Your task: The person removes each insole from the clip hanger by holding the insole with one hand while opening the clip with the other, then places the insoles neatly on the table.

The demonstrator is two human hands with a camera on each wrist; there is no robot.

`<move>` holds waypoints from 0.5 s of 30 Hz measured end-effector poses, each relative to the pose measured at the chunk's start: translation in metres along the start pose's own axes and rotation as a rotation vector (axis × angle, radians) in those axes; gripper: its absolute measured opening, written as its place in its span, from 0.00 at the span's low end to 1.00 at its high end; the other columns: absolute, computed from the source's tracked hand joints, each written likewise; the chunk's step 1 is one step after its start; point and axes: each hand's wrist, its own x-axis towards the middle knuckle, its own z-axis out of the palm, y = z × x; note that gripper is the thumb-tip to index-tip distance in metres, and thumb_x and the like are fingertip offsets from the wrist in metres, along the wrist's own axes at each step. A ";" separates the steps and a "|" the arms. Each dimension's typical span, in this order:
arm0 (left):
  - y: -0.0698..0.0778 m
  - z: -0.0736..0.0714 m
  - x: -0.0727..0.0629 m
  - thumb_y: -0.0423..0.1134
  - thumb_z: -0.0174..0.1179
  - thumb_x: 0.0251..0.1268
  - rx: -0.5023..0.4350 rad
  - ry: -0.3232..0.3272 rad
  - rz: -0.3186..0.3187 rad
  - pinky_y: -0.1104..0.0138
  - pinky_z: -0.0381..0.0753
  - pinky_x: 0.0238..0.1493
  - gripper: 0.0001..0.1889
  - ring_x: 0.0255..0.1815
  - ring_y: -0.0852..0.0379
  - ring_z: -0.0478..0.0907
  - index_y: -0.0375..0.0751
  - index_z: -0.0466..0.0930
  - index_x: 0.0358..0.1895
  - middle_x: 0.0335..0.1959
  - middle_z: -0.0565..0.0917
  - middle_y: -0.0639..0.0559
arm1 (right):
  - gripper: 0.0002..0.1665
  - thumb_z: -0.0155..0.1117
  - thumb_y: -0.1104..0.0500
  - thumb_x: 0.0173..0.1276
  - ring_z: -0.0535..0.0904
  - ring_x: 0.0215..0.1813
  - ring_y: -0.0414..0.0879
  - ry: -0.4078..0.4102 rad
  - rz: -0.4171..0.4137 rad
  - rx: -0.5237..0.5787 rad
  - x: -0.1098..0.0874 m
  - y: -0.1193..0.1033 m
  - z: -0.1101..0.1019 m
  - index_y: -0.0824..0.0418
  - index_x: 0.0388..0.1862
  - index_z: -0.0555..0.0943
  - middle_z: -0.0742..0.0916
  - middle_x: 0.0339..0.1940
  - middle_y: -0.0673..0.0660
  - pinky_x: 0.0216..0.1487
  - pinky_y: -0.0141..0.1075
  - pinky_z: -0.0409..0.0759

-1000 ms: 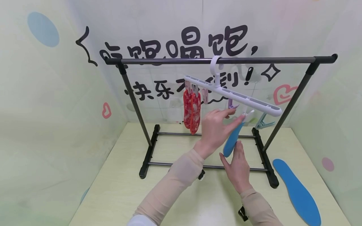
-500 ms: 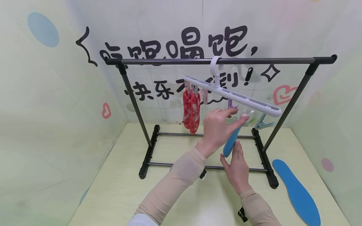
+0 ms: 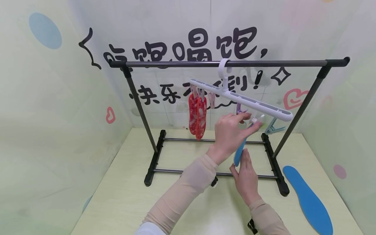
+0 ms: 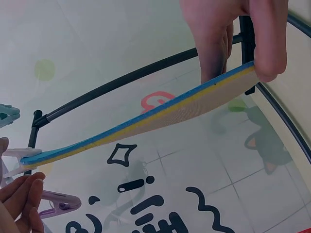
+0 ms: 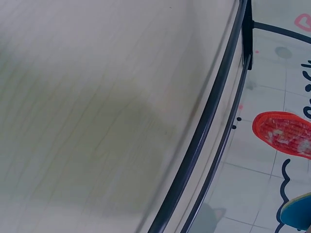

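My left hand (image 3: 230,137) is raised under the lilac hanger (image 3: 252,104), thumb and forefinger pinching a white clothespin (image 3: 259,118). The clothespin's tip sits on one end of a blue insole (image 4: 131,116), whose edge shows a yellow layer and a beige underside in the left wrist view. Below, my right hand (image 3: 247,178) holds the insole's other end between thumb and straight fingers. The insole hangs tilted, nearly edge-on in the head view. Beside the left fingers hangs a purple clothespin (image 4: 60,204). In the right wrist view, only the insole's lower tip (image 5: 296,213) appears.
The hanger hooks over a black rack's top bar (image 3: 176,64). Two red patterned pieces (image 3: 201,119) hang clipped at its left, beside a pink clothespin (image 3: 211,100). A teal clothespin (image 3: 273,129) hangs at the right end. Another blue insole (image 3: 309,202) lies on the table at right.
My left hand has shifted slightly right, and the held insole has turned more edge-on with its lower tip a little lower. The red pieces have swung slightly left.
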 end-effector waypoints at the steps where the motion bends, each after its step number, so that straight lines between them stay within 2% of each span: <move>1: 0.001 0.000 0.000 0.57 0.71 0.55 0.003 -0.004 0.000 0.74 0.75 0.39 0.20 0.34 0.66 0.84 0.46 0.89 0.44 0.37 0.90 0.58 | 0.44 0.69 0.62 0.61 0.71 0.67 0.69 0.002 -0.002 0.002 0.000 0.000 0.000 0.79 0.70 0.62 0.71 0.68 0.77 0.36 0.55 0.82; 7: 0.004 0.002 0.002 0.57 0.69 0.57 0.019 -0.017 -0.029 0.72 0.75 0.38 0.19 0.31 0.66 0.83 0.47 0.88 0.44 0.34 0.90 0.58 | 0.42 0.68 0.65 0.60 0.72 0.67 0.68 0.024 -0.014 0.009 -0.004 -0.001 0.000 0.80 0.69 0.64 0.72 0.68 0.76 0.42 0.57 0.82; 15: 0.006 0.006 0.003 0.56 0.68 0.60 0.015 -0.006 -0.023 0.72 0.74 0.37 0.17 0.29 0.65 0.81 0.47 0.88 0.41 0.30 0.89 0.59 | 0.38 0.63 0.69 0.60 0.74 0.65 0.69 0.059 -0.017 -0.004 -0.007 0.001 0.001 0.81 0.68 0.64 0.73 0.67 0.76 0.41 0.59 0.81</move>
